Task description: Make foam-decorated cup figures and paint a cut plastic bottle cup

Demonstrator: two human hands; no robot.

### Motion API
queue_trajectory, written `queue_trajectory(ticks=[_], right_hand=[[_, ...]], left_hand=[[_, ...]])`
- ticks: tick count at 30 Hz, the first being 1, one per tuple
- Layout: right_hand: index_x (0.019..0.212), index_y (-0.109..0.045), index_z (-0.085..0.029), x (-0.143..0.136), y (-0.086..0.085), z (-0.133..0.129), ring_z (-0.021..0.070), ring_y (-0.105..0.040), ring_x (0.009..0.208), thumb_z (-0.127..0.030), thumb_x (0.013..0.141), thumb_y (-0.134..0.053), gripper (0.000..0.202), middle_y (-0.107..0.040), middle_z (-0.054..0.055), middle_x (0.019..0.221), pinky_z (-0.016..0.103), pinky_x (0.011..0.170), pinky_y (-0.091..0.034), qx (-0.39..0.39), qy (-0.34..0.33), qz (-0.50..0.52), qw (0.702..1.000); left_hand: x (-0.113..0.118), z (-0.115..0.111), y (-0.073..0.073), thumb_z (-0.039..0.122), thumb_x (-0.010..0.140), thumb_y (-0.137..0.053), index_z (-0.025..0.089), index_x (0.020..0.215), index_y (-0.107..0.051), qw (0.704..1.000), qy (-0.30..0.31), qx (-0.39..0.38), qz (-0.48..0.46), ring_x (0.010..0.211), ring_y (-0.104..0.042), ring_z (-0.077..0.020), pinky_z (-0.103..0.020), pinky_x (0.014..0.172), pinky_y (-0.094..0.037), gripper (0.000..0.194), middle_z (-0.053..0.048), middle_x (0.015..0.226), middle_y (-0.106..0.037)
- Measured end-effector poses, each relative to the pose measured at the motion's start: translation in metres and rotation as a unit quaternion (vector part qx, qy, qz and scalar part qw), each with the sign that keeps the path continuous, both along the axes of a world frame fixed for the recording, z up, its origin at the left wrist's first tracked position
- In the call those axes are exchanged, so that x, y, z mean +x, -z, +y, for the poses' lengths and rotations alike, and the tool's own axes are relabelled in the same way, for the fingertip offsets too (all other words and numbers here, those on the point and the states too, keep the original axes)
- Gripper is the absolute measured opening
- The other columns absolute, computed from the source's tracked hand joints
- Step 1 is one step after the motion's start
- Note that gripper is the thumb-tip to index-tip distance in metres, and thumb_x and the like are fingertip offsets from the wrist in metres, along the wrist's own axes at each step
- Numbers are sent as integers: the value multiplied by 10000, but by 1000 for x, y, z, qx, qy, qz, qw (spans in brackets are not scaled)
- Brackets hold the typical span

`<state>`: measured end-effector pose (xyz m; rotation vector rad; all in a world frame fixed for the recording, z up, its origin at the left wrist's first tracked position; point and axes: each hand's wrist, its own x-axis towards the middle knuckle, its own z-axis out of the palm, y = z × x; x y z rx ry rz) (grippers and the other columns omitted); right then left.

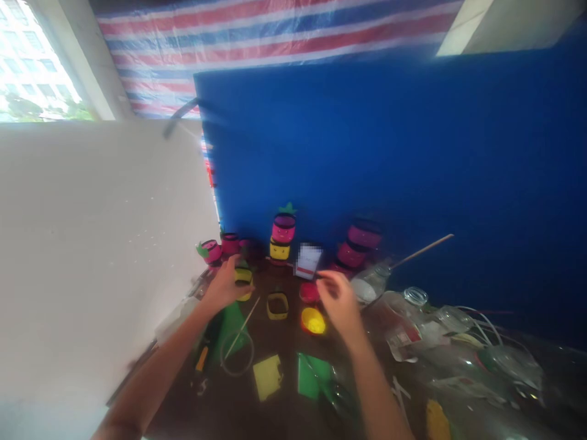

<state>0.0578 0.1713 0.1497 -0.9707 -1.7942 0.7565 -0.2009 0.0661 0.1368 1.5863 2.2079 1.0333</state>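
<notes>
On the left, my left hand is closed around a small yellow cup with a dark rim. My right hand is curled, thumb and fingers bent toward each other; blur hides what they pinch, if anything. Beside its fingertips sits a pink cup, and a yellow paint cup stands just below. Between my hands lies a yellow ring-shaped piece with a dark inside. Behind stand stacked pink and yellow cups with faces and a green leafy top.
Pink cups stand at the back left; a blurred pink stack and a white card are behind. Clear plastic bottles crowd the right. In front lie yellow paper, green paper and a clear ring.
</notes>
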Motion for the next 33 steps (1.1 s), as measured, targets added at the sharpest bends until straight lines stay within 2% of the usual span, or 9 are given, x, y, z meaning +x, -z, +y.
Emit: queue_trajectory(ticks=[3,6,10,13,16,20,24,28,33], right_hand=[[887,-597,-197,15,-12,8,205,-611,780,-339,760,-540,199,-607,82,922,410,750,-520,20,36,8,999],[895,-599,-198,39,-29,21,217,-601,787,-356,761,-535,217,-604,86,916,434,773,-502,78,134,0,988],[1024,-598,-169,54,-65,57,263,-604,853,-405,755,-547,362,-599,149,1038,468,804,-474,149,224,-99,958],[1167,-516,-36,43,-87,86,387,-517,1074,-492,692,-618,666,-566,268,1109,533,881,-409,117,249,-194,942],[1276,-356,91,26,-98,102,458,-493,1095,-543,647,-661,943,-524,366,1125,552,869,-402,63,262,-245,931],[1326,-295,59,15,-100,106,459,-563,1001,-509,668,-669,947,-560,357,1075,543,790,-444,6,269,-263,926],[1356,-255,58,20,-101,103,490,-523,1050,-601,632,-651,1056,-530,373,1126,584,820,-413,-6,264,-249,932],[1359,-282,27,40,-101,94,415,-521,1087,-588,733,-530,912,-514,327,1183,553,882,-393,-3,268,-148,952],[1233,-444,-87,72,-99,74,244,-614,815,-514,786,-461,619,-614,164,1010,437,769,-475,8,285,19,958]], left_hand=[[2,4,-12,375,598,-741,181,1287,-334,999,12,2,-44,1118,-529,-291,-441,934,-425,823,-136,1194,-538],[5,7,-23,363,598,-745,181,1273,-352,997,31,1,-77,1132,-527,-289,-436,942,-431,802,-134,1192,-545],[13,10,-36,375,597,-750,216,1288,-357,994,75,2,-75,1176,-491,-289,-410,937,-446,811,-122,1250,-511],[22,13,-42,378,588,-757,211,1300,-363,992,98,1,-81,1173,-488,-295,-399,921,-458,831,-130,1264,-497],[32,17,-47,373,563,-773,199,1285,-392,989,109,11,-96,1120,-522,-291,-400,902,-466,835,-127,1206,-531],[46,23,-58,359,548,-784,199,1276,-409,985,135,17,-109,1072,-543,-279,-403,891,-471,834,-117,1157,-554],[63,34,-76,370,548,-783,197,1283,-406,982,173,29,-74,1098,-524,-294,-426,920,-448,844,-120,1201,-537],[85,62,-109,406,531,-786,149,1266,-418,978,194,57,-51,1090,-525,-326,-453,918,-431,862,-157,1204,-527],[131,123,-180,470,578,-742,152,1287,-334,970,232,67,5,1058,-539,-308,-408,861,-444,877,-165,1187,-527]])
